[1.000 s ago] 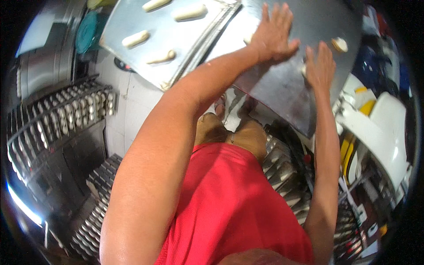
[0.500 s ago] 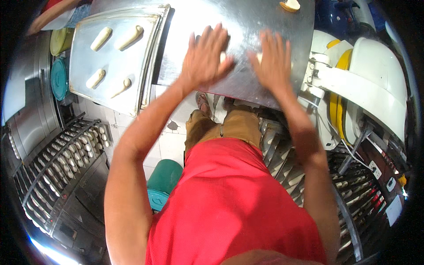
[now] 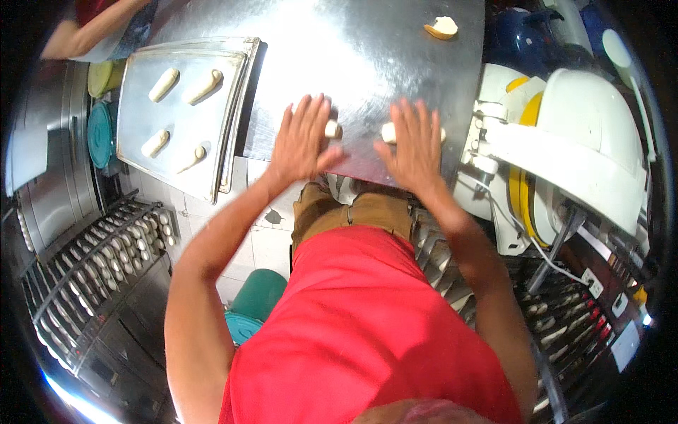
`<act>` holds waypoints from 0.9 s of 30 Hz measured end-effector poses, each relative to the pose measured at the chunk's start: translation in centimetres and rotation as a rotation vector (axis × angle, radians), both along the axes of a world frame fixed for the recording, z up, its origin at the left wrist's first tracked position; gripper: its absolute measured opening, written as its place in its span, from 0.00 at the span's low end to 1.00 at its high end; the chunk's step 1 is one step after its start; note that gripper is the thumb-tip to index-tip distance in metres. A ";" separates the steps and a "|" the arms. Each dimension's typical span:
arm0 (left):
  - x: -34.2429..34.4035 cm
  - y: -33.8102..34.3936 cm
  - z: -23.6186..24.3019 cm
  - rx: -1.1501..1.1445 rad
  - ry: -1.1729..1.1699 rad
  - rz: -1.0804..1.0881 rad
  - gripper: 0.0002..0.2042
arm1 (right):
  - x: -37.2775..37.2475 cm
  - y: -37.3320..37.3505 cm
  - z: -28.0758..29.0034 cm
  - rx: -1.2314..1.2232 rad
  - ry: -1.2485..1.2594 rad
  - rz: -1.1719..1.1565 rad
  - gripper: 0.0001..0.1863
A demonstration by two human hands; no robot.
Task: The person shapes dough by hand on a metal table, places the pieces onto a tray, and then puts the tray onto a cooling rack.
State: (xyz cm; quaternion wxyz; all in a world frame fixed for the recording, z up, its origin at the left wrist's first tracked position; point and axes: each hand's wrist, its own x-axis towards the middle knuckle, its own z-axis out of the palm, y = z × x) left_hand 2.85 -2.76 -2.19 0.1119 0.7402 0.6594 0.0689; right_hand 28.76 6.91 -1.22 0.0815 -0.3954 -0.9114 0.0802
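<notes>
We see a metal table (image 3: 367, 63) filling the 12 o'clock part of the view, its surface bare and shiny. At 3 o'clock, just beside the table edge, stands a white and yellow machine (image 3: 572, 155). At 10 o'clock a baking tray (image 3: 134, 169) lies on the table's left end and overhangs the near edge; four shaped dough rolls (image 3: 164, 83) rest on it, set apart from one another. At 8 o'clock, below the tray, racks of dough pieces (image 3: 106, 261) stand on the floor side.

Our left hand (image 3: 302, 140) lies flat, palm down, fingers spread and straight, pressing a small dough piece (image 3: 332, 129) whose end shows at the thumb side. Our right hand (image 3: 413, 145) lies the same way, fingers spread, on a second dough piece (image 3: 388, 132); its ends show on both sides of the hand. Neither hand grips; both rest on top. The hands lie near each other at the table's near edge.

At 1 o'clock a loose dough lump (image 3: 442, 27) sits well apart from them.
</notes>
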 end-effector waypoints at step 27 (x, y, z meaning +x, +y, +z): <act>-16.1 -6.3 8.8 0.266 -0.548 0.444 0.19 | -15.5 7.3 9.6 -0.532 0.267 0.235 0.22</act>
